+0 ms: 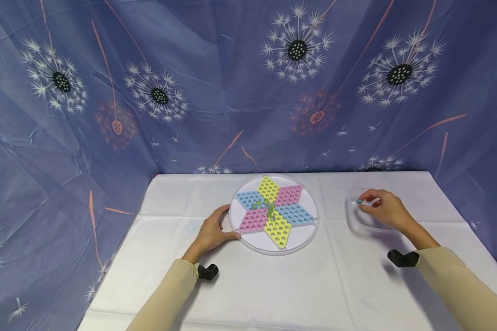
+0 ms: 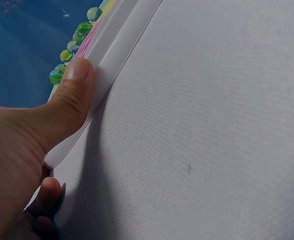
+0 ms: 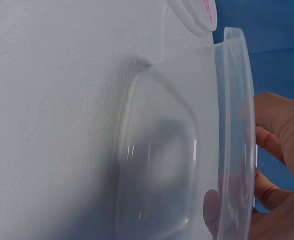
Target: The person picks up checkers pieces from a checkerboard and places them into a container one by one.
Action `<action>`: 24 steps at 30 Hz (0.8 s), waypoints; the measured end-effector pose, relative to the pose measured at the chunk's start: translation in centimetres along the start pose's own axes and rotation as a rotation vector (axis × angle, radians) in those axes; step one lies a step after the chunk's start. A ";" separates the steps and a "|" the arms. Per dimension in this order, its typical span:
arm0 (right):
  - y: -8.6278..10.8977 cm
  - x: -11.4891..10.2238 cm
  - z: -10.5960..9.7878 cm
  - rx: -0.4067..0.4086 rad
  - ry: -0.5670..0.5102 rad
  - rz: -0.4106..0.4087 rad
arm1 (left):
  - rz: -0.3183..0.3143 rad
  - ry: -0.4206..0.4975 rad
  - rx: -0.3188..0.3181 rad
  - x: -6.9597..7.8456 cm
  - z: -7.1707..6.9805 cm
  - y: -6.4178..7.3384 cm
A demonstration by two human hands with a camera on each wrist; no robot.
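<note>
A round white Chinese checkers board [image 1: 300,236] bears a star with yellow, pink and blue points. Several glass marbles [image 1: 272,208] sit in its holes around the middle. My left hand [image 1: 211,232] grips the board's left edge, its thumb on the rim and its fingers spread along the side. Over at the right, my right hand [image 1: 385,209] pinches a small blue marble [image 1: 359,202] between thumb and fingertips, above a clear plastic container [image 3: 236,125]. In the right wrist view the container's wall is in front of part of the fingers, and the marble is hidden.
A white cloth [image 1: 290,289] covers the table. Behind it hangs a blue curtain [image 1: 232,92] with dandelion prints. Each sleeve has a black wrist camera mount [image 1: 208,272] at its cuff.
</note>
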State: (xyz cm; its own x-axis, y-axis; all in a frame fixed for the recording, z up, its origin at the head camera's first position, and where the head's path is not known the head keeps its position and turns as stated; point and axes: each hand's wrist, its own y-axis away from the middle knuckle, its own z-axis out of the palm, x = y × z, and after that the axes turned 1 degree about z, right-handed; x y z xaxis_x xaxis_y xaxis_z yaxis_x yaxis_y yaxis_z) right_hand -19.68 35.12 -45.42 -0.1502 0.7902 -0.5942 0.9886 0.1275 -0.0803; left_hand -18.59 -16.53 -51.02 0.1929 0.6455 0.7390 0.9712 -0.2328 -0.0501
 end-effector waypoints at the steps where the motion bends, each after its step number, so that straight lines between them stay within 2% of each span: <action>1: 0.0 0.0 0.0 0.000 0.000 -0.001 | 0.001 -0.001 0.000 0.0 0.0 0.0; 16: -0.2 0.5 0.3 -0.005 0.011 0.019 | 0.009 -0.008 0.001 -0.2 0.1 -0.1; 24: -0.2 0.5 0.5 0.012 0.013 0.001 | 0.011 -0.001 -0.006 -0.4 0.1 -0.1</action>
State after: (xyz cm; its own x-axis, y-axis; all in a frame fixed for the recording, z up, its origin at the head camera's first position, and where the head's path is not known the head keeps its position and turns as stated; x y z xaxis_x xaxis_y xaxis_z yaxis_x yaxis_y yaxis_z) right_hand -19.91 35.19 -46.14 -0.1497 0.7977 -0.5842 0.9887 0.1200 -0.0896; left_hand -18.74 -16.72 -51.35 0.2035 0.6434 0.7380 0.9682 -0.2442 -0.0540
